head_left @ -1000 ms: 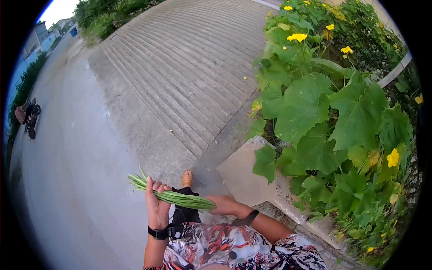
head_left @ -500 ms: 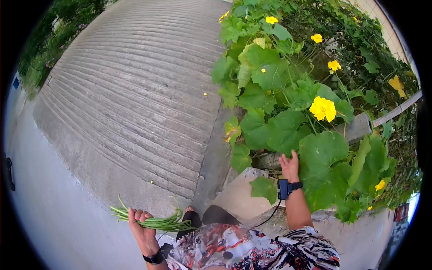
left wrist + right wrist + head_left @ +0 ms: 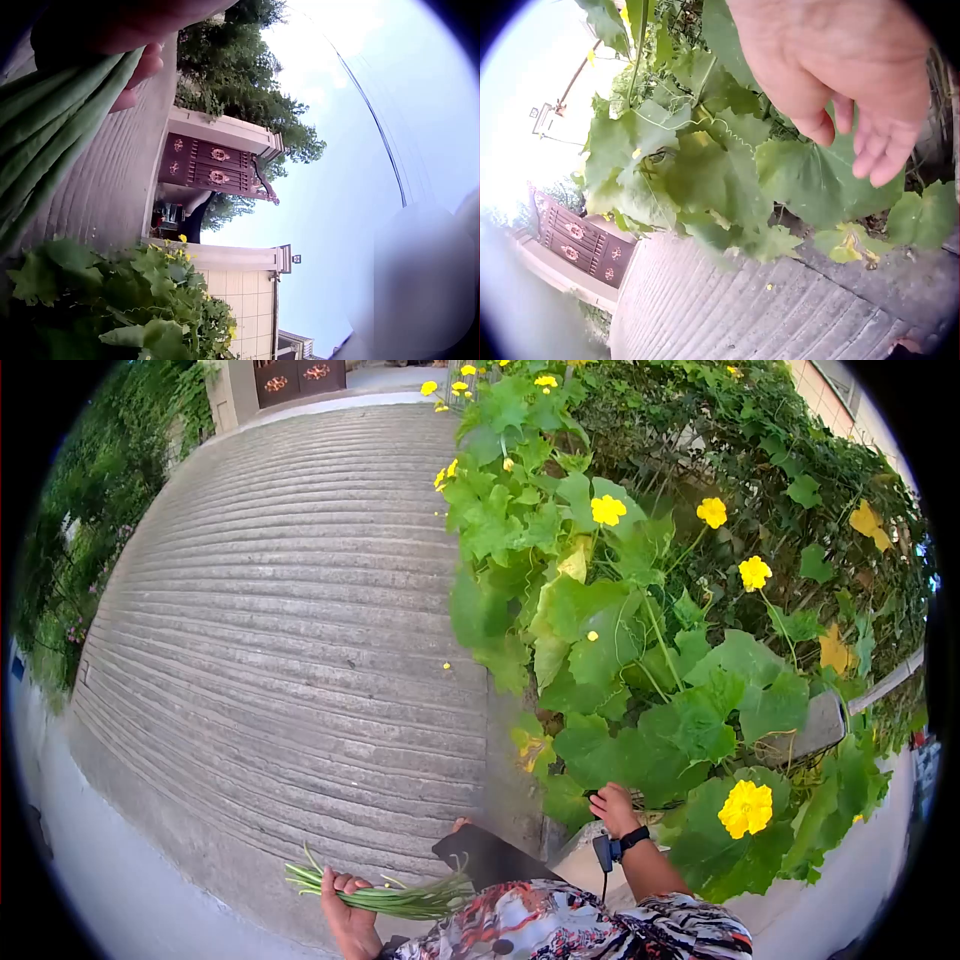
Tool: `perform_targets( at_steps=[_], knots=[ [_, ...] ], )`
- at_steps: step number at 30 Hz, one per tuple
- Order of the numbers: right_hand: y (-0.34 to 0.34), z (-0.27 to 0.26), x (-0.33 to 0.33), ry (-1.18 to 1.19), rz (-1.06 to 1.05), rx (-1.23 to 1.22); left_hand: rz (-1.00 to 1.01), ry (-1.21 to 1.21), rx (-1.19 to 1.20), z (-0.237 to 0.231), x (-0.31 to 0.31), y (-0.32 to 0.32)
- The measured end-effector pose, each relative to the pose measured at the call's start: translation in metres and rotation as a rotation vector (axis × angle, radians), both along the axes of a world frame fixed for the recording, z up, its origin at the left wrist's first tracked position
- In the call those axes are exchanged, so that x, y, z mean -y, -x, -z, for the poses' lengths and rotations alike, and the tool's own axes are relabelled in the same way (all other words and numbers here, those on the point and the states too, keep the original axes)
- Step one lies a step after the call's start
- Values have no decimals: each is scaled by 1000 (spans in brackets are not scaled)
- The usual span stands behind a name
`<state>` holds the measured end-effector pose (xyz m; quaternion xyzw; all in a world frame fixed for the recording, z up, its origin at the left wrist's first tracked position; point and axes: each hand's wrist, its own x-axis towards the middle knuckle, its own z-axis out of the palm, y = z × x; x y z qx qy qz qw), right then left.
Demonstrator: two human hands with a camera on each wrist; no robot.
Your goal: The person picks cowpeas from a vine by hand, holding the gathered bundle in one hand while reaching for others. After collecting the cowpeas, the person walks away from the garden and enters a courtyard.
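Note:
A bundle of long green beans (image 3: 415,900) is gripped in my left hand (image 3: 345,908), low in the head view, with its loose ends trailing toward the patterned shirt. The left wrist view has the beans (image 3: 56,142) large at its left edge, under the fingers. My right hand (image 3: 615,812) reaches in at the lower edge of a leafy vine (image 3: 640,760). In the right wrist view this hand (image 3: 847,75) hangs with loosely bent fingers over a broad green leaf (image 3: 825,176), holding nothing.
Yellow flowers (image 3: 747,809) dot the vine along the right. A ridged concrete ramp (image 3: 290,640) climbs to a dark red gate (image 3: 217,165). A pale slab (image 3: 580,857) lies below the right hand, and a pipe (image 3: 885,685) juts out at the right.
My right hand left the beans and went right to the vine; its fingers have since bent from a more spread pose. The left hand keeps the beans. The head view has turned toward the vine.

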<state>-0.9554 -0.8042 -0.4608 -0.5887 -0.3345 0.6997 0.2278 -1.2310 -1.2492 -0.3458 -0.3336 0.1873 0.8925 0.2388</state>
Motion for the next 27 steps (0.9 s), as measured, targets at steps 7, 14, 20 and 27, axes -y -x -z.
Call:
perform_targets(
  at_steps=[7,14,20,27],
  knots=[
    [171,-103,-32,90,25,-415,139,55,-193,-84,-62,135],
    [269,-111,-110,257,353,-842,178,-32,-119,-89,-86,242],
    [291,-97,-87,325,691,-794,274,-110,-172,-95,-107,382],
    [313,-101,-58,208,575,-545,510,-59,-293,-118,-157,512]
  ],
)
